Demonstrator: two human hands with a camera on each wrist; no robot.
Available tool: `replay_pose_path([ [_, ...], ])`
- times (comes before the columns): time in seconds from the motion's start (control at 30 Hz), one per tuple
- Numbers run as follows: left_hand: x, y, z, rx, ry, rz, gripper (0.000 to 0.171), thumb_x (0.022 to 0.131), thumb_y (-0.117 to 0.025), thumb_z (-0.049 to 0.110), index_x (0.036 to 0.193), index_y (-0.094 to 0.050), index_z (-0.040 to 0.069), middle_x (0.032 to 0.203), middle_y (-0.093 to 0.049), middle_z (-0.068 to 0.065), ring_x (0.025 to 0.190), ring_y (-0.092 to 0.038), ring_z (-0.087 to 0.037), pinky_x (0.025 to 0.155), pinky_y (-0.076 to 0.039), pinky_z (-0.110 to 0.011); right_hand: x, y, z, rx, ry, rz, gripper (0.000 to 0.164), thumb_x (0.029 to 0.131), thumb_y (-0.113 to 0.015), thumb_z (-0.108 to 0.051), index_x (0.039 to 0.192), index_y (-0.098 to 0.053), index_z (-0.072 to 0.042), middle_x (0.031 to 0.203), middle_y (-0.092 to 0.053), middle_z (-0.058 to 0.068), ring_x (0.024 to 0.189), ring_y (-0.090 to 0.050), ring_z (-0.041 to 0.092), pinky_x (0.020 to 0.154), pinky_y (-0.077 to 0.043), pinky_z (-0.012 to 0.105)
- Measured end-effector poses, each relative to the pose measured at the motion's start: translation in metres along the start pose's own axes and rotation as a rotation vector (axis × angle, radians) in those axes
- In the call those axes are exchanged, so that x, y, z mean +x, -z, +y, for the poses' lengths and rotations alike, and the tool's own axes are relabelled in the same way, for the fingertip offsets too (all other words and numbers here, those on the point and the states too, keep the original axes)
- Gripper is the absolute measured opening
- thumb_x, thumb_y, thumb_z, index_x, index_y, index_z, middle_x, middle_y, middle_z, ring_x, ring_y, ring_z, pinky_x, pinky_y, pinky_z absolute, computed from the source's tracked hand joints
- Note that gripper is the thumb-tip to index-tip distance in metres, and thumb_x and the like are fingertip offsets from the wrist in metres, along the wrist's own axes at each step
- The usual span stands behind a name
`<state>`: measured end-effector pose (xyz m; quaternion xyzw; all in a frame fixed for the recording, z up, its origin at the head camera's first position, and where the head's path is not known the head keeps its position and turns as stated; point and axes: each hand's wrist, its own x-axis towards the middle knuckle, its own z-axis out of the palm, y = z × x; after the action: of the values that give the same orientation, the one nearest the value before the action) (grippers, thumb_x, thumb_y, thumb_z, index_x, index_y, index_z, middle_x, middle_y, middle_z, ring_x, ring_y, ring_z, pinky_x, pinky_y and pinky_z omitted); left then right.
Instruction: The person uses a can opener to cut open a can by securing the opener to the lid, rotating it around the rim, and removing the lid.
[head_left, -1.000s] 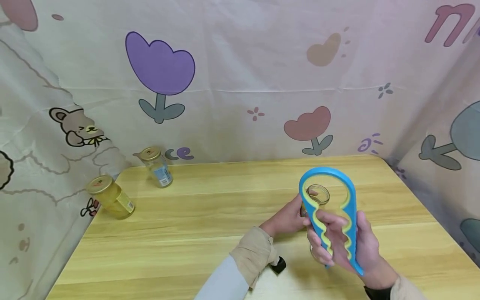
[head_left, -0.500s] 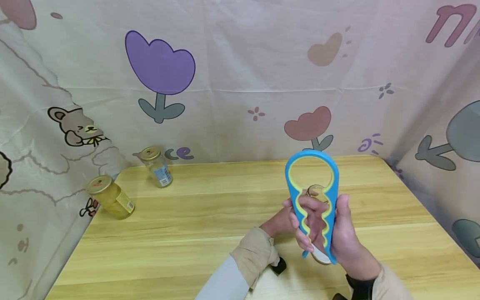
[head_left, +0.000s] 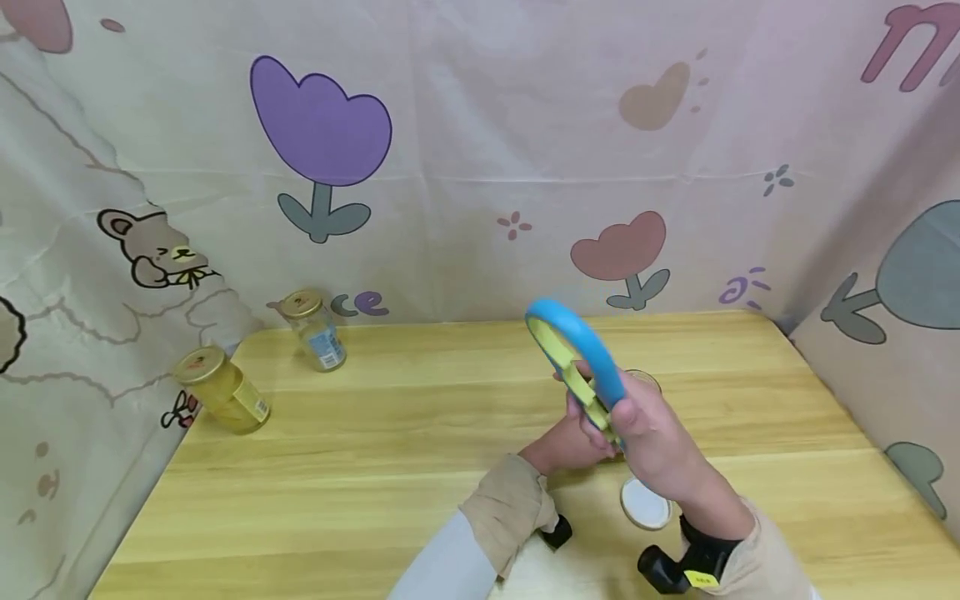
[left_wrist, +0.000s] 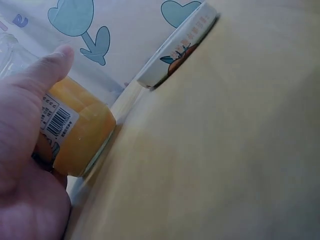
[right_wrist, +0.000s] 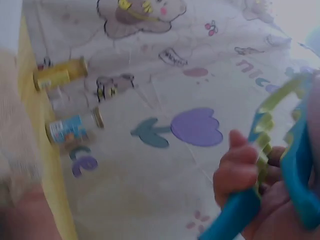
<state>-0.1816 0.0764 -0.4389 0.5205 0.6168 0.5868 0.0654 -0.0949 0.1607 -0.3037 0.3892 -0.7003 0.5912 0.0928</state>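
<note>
My left hand (head_left: 567, 446) grips an uncapped glass jar (left_wrist: 87, 127) with orange contents and a barcode label, standing on the table. In the head view only part of the jar's rim shows behind my right hand (head_left: 660, 437). That hand holds a jar opener (head_left: 594, 350), blue outside with a scalloped yellow inner edge, tilted and raised above the left hand. The opener (right_wrist: 295, 145) also shows in the right wrist view, fingers wrapped on it. Near the jar a round lid (head_left: 646, 503) lies on the table with its white inside up; its printed side shows in the left wrist view.
Two lidded jars stand at the table's left: one with yellow contents (head_left: 228, 396) near the edge, one clear with a blue label (head_left: 318, 337) at the back corner. A patterned cloth (head_left: 450, 167) hangs behind the wooden table (head_left: 375, 500) and along its sides.
My right hand has moved left and turned the jar opener from facing the head camera to a slanted, edge-on tilt. The lid has come into fuller view. My left hand stays put.
</note>
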Motion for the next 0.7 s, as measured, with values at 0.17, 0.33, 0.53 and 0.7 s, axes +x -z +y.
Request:
replay_pose_path([
  [0.17, 0.007, -0.003, 0.01, -0.091, 0.038, 0.003, 0.009, 0.096, -0.056, 0.009, 0.097, -0.047, 0.008, 0.08, -0.048, -0.002, 0.075, -0.046, -0.005, 0.071, -0.043, -0.016, -0.008, 0.011, -0.002, -0.499, -0.028, 0.087, 0.06, 0.094, -0.034, -0.065, 0.116, -0.059, -0.016, 0.074, -0.051, -0.008, 0.064, -0.048, 0.008, 0.055, -0.04, 0.025],
  [0.33, 0.008, -0.003, 0.013, -0.102, 0.077, 0.014, 0.02, 0.096, -0.056, 0.012, 0.113, -0.046, 0.008, 0.095, -0.053, -0.005, 0.085, -0.05, -0.004, 0.078, -0.047, -0.018, -0.013, 0.02, -0.002, -0.704, -0.077, 0.072, 0.067, 0.089, -0.045, -0.068, 0.127, -0.055, -0.014, 0.086, -0.054, -0.007, 0.069, -0.049, 0.009, 0.054, -0.041, 0.024],
  [0.53, 0.005, 0.0, 0.012, -0.077, 0.081, -0.008, 0.015, 0.094, -0.059, 0.009, 0.091, -0.044, 0.007, 0.072, -0.043, -0.003, 0.067, -0.042, -0.005, 0.066, -0.039, -0.015, -0.014, 0.025, 0.002, -0.792, -0.087, 0.005, 0.069, 0.084, -0.056, -0.065, 0.124, -0.054, -0.01, 0.091, -0.055, -0.008, 0.07, -0.051, 0.007, 0.055, -0.044, 0.022],
  [0.7, -0.002, 0.011, 0.013, -0.038, 0.07, -0.008, 0.026, 0.091, -0.062, 0.006, 0.11, -0.043, 0.007, 0.086, -0.051, -0.008, 0.08, -0.049, -0.013, 0.073, -0.045, -0.019, -0.014, 0.027, 0.002, -0.829, -0.072, -0.007, 0.059, 0.081, -0.07, -0.051, 0.121, -0.054, -0.01, 0.093, -0.055, -0.01, 0.071, -0.051, 0.006, 0.056, -0.044, 0.022],
])
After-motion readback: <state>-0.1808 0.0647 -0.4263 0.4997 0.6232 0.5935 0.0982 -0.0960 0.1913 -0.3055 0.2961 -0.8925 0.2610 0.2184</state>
